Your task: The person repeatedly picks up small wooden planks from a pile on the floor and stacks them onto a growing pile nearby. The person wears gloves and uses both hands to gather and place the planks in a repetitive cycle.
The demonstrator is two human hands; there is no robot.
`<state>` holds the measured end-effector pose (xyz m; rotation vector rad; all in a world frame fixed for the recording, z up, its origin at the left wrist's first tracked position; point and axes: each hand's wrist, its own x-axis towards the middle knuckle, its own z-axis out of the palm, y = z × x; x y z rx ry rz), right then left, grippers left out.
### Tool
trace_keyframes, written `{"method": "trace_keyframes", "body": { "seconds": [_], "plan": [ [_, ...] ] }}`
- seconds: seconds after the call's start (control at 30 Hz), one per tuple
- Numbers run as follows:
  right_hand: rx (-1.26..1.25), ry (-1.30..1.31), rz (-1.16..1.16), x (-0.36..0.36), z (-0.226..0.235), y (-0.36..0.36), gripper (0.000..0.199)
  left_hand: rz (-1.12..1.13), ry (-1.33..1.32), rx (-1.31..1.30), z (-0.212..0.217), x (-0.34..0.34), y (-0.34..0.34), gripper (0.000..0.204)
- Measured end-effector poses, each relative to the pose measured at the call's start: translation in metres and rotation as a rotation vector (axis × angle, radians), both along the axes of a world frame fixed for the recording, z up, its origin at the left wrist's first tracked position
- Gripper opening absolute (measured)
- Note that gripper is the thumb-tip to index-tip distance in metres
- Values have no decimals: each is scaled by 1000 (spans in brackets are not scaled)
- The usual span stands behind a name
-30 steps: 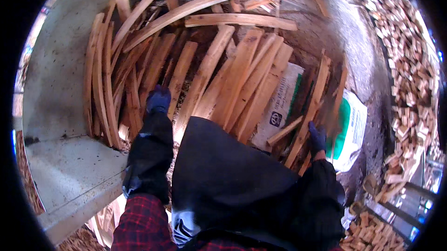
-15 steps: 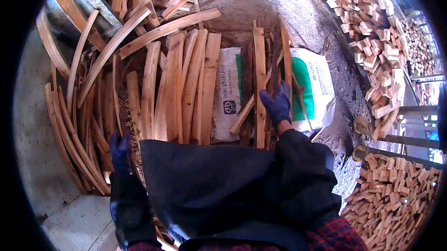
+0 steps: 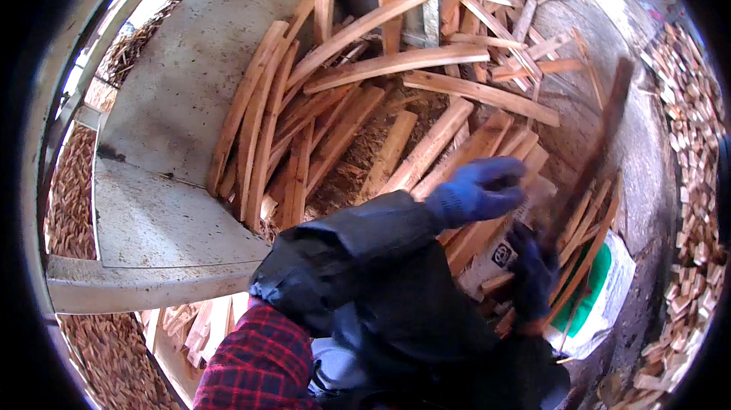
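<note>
Workshop-type spot with small wood chunks (image 3: 72,204) heaped along the far left, just past a grimy grey metal table (image 3: 179,220). Next over, some long curved slats (image 3: 255,132) sit at the table's edge, overlapping each other, and a red plaid sleeve (image 3: 255,357) with a black cover (image 3: 335,258) over it comes up from below. More pale boards (image 3: 434,143) lie side by side around the middle, kinda fanned out. Left hand (image 3: 483,189), in a blue glove, is above those: fingers loosely curled with a gap to the thumb, and nothing I can see in them. Right hand (image 3: 533,269), darker glove, is lower and a bit further right, fingers closed around the bottom end of a long dark strip (image 3: 598,147), which tilts up and right, pretty blurry. Just right of that hand there's a white bag (image 3: 620,280) with a green patch, thin strips lying across it, then rough grey floor (image 3: 640,181) and another big wood stack (image 3: 689,159) at the far right.
</note>
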<state>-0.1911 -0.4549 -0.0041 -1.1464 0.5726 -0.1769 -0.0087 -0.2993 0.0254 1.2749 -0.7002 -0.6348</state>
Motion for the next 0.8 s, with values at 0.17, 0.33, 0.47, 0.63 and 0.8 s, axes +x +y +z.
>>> {"method": "trace_keyframes", "body": {
  "seconds": [0.17,0.33,0.47,0.63,0.8],
  "plan": [
    [-595,297,-410,-73,-51,-97,60,889,-942,736,-23,91,172,67],
    [-687,431,-257,-86,-115,-102,60,1336,-614,1629,-44,125,360,112],
    [-499,440,-370,-82,-137,-85,55,1236,-471,1684,-74,113,418,126],
    [-515,426,-349,-79,-139,-87,53,1177,-435,1729,-73,118,410,118],
    [-583,466,-320,-78,-138,-86,53,1180,-296,1738,-50,117,374,87]
  ]
}}
